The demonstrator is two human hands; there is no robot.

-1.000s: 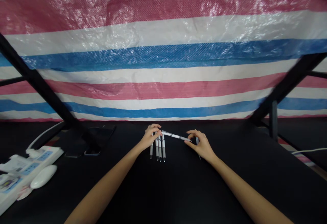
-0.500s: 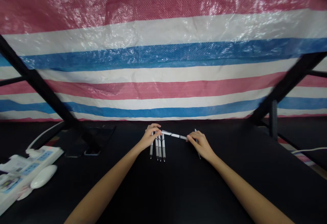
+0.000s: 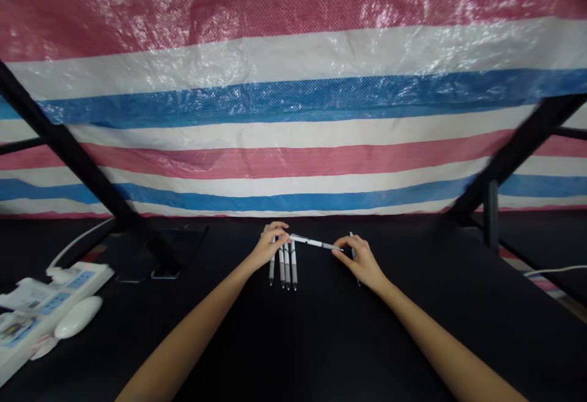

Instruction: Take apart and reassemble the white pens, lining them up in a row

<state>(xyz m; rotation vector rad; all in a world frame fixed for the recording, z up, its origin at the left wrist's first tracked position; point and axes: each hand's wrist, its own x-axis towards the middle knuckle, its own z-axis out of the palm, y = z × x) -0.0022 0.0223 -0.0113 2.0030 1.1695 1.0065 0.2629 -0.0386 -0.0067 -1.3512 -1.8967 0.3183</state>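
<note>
My left hand (image 3: pixel 269 246) pinches the far-left end of a white and grey pen (image 3: pixel 312 242), which points right and slightly down. Beside that pen's tip, my right hand (image 3: pixel 360 257) has its thumb and forefinger parted, with the tip showing in the gap between them. Below my left hand several like pens (image 3: pixel 287 267) lie side by side on the black table (image 3: pixel 293 341), grey grips toward me, their upper ends partly covered by my fingers. One more pen (image 3: pixel 351 235) lies under my right hand, mostly hidden, with only its ends showing.
At the left are a white power strip (image 3: pixel 59 304) with plugs and a white mouse-shaped object (image 3: pixel 79 317). Dark flat devices (image 3: pixel 166 272) lie near a slanted black frame leg (image 3: pixel 92 169). Another leg (image 3: pixel 499 157) stands right. A striped sheet (image 3: pixel 293 160) hangs behind.
My right thumb and forefinger have parted from the pen's right end, so its pointed tip now shows. My left hand and the row of pens look the same.
</note>
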